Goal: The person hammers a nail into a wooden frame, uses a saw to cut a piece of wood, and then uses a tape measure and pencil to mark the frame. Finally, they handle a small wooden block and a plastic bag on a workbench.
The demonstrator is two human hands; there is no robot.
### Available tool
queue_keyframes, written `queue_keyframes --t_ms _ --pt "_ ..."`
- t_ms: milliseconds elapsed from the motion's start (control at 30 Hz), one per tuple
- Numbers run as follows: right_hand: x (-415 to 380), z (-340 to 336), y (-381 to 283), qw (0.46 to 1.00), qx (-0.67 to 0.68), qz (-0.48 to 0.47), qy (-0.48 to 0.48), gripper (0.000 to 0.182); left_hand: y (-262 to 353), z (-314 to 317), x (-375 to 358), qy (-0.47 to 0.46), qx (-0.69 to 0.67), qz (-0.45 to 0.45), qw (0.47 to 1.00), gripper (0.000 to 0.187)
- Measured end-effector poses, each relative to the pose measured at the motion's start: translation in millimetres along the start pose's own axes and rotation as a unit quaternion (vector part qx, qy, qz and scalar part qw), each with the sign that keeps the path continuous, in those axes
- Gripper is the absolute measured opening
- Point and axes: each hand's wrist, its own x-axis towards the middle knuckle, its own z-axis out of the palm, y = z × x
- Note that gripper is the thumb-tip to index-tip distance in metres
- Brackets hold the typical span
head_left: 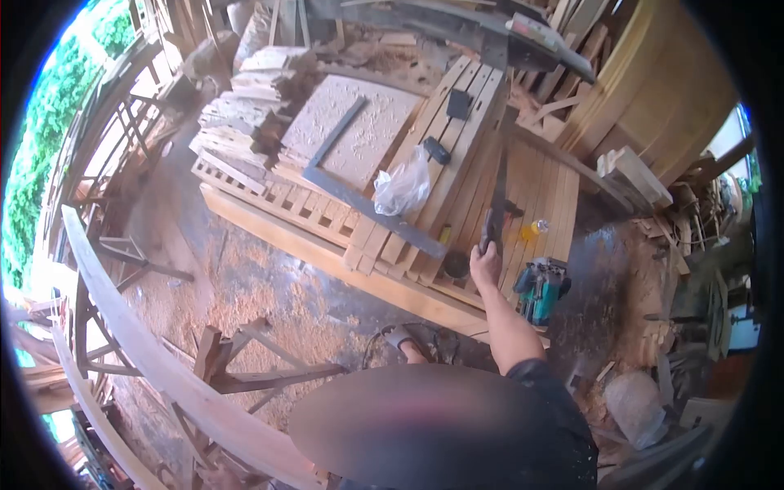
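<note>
Right now the right hand (485,266) is clamped around a long dark bar (496,196) held upright over the slatted wooden table (457,163), beside a teal power tool (542,287); the left hand is unseen.

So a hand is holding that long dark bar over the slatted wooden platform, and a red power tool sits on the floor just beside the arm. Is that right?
Not quite: the power tool is teal-green, not red. The head view shows it on the floor beside the arm, at the edge of the slatted wooden platform. The rest holds: the hand has its grip on the long dark bar over the platform.
</note>
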Motion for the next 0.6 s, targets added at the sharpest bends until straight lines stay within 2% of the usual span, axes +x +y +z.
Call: queue_keyframes --t_ms 67,200,233,300,400,433,467,500,533,567,600 --pt "36.1 18.6 -14.1 0.999 -0.047 0.019 -0.009 0.034 -43.8 55.3 7.1 0.036 0.131 -0.048 0.990 0.057" --pt "82.5 66.9 0.7 0.990 -0.119 0.032 -0.063 0.034 -30.1 33.2 21.5 -0.082 -0.063 -0.141 0.985 0.072" --pt "88.6 72.1 1.6 0.981 -0.148 0.055 -0.108 0.038 -28.8 39.3 21.2 0.022 0.004 -0.096 0.995 0.055" --pt "94.4 80.2 -5.3 0.957 -0.182 0.094 -0.204 0.046 -31.8 39.0 20.1 -0.005 -0.008 -0.174 0.985 0.055" --pt "99.8 97.4 -7.5 0.916 -0.214 0.133 -0.312 0.063 16.4 10.2 13.8 0.007 -0.114 -0.118 0.986 0.049" --pt "104.3 120.6 27.3 0.915 -0.218 0.121 -0.317 0.065 24.8 2.1 17.0 -0.019 -0.123 -0.131 0.983 0.048" --pt "110.1 127.9 43.8 0.917 -0.182 0.089 -0.345 0.063 66.0 -13.2 15.1 0.036 -0.025 -0.116 0.992 0.040" --pt "110.3 129.6 42.5 0.922 -0.147 0.038 -0.356 0.058 76.4 -18.3 17.5 0.015 -0.024 -0.185 0.982 0.031" --pt "119.5 151.8 73.0 0.912 -0.182 0.052 -0.363 0.056 92.1 -33.0 24.2 -0.056 -0.101 -0.185 0.976 0.021" --pt "117.2 143.0 69.1 0.913 -0.120 0.045 -0.386 0.057 89.0 -22.2 19.6 0.093 -0.110 -0.117 0.983 0.014" --pt "122.2 154.1 100.7 0.928 -0.057 -0.034 -0.367 0.055 59.6 0.0 18.0 0.135 -0.086 -0.104 0.982 0.013"
